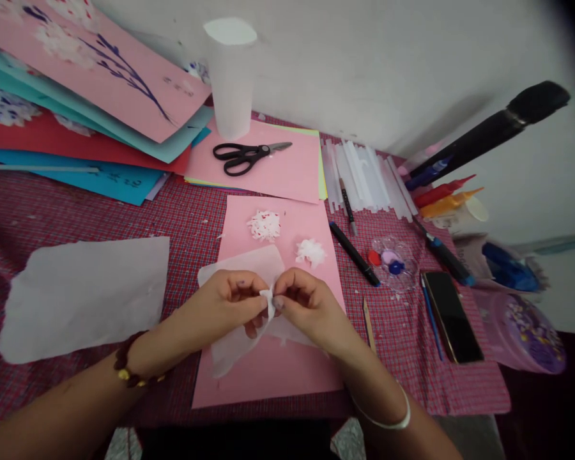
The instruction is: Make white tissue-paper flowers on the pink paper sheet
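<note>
Over a pink sheet of paper (268,377), my left hand (234,300) and my right hand (311,303) meet. Both pinch a small, crumpled piece of white tissue paper (269,300) between thumbs and fingertips. A larger sheet of tissue (239,259) spreads beneath and behind the hands, partly covered by them. Farther up the pink sheet sit a white paper flower with red specks (264,225) and a plain white paper flower (310,253).
Left lies another tissue sheet (86,294). Scissors (249,155) rest on stacked paper, before a white roll (231,83). To the right are a black marker (354,254), glue sticks (359,172), a paint palette (402,281) and a phone (452,317). Finished flower cards (138,115) overlap at upper left.
</note>
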The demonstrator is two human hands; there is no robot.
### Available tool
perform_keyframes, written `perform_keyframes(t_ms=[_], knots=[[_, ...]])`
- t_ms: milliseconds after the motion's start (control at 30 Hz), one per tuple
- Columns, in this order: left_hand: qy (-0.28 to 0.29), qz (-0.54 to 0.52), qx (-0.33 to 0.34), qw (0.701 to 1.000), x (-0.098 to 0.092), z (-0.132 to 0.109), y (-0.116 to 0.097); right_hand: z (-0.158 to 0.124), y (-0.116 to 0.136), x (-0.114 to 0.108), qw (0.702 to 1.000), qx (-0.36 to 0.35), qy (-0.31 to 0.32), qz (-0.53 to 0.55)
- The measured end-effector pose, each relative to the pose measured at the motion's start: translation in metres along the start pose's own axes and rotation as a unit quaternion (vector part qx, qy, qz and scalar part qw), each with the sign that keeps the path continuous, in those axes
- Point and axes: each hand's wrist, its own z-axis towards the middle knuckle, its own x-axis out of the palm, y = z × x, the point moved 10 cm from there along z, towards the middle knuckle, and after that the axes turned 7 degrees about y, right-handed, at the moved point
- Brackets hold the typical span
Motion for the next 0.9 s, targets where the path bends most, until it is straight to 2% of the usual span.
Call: perform_keyframes(t_ms=[200,400,567,667,767,833,900], knots=[[0.003,0.023,0.019,1.000,-0.001,-0.003,-0.001,-0.003,0.001,-0.003,0.999,0.003,-0.011,-0.047],[0.034,0.072,0.003,0.997,0.003,-0.004,-0.002,-0.004,0.005,-0.003,0.997,-0.006,-0.009,-0.077],[0.000,0.160,0.028,0.987,0.000,-0.006,-0.007,-0.005,0.010,-0.004,0.991,-0.023,-0.025,-0.127],[-0.040,0.236,0.078,0.968,-0.002,-0.009,-0.017,-0.007,0.018,-0.007,0.982,-0.049,-0.053,-0.175],[-0.081,0.294,0.132,0.943,-0.004,-0.012,-0.026,-0.008,0.021,-0.004,0.978,-0.054,-0.057,-0.192],[-0.097,0.289,0.137,0.943,-0.007,-0.012,-0.027,-0.007,0.020,-0.002,0.979,-0.046,-0.056,-0.190],[-0.085,0.233,0.112,0.962,-0.008,-0.009,-0.021,-0.007,0.018,-0.003,0.981,-0.038,-0.060,-0.180]])
